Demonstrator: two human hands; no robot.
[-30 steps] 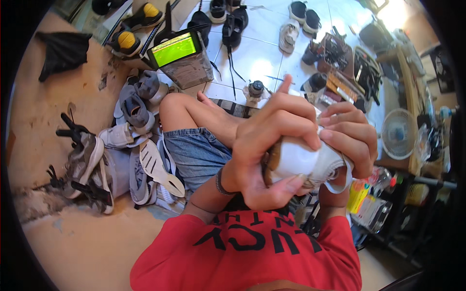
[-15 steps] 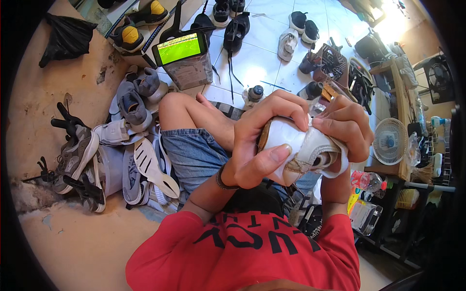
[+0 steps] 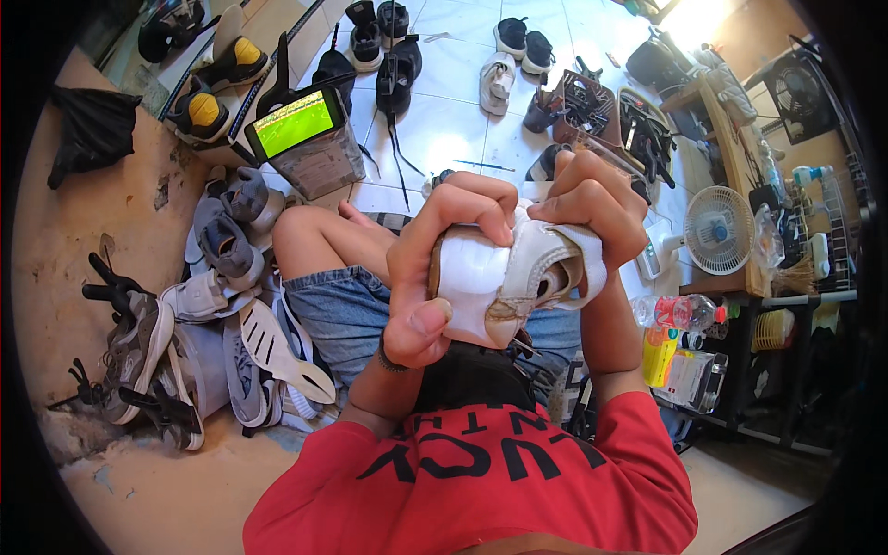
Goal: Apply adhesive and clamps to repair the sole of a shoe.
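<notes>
Both hands hold a white shoe (image 3: pixel 481 277) above my lap, its pale cap and cream upper with stitching and straps showing. My left hand (image 3: pixel 416 277) is wrapped round the white end on the left, thumb low at the front and fingers curled over the top. My right hand (image 3: pixel 601 213) grips the shoe's upper right part with curled fingers. A brown edge shows beside my left palm. My denim shorts (image 3: pixel 333 324) and bare legs lie behind the shoe.
A phone (image 3: pixel 291 125) showing a green picture leans on a box. Assorted shoes (image 3: pixel 240 240) pile at my left; more stand on the tiled floor (image 3: pixel 444 92). A tool bin (image 3: pixel 583 106), fan (image 3: pixel 717 231), wooden bench (image 3: pixel 735 148) and plastic bottle (image 3: pixel 675 313) are ahead and right.
My hands and the shoe have shifted left in the picture and the shoe has turned, showing more of its strapped upper. The surroundings have shifted too as the view moved.
</notes>
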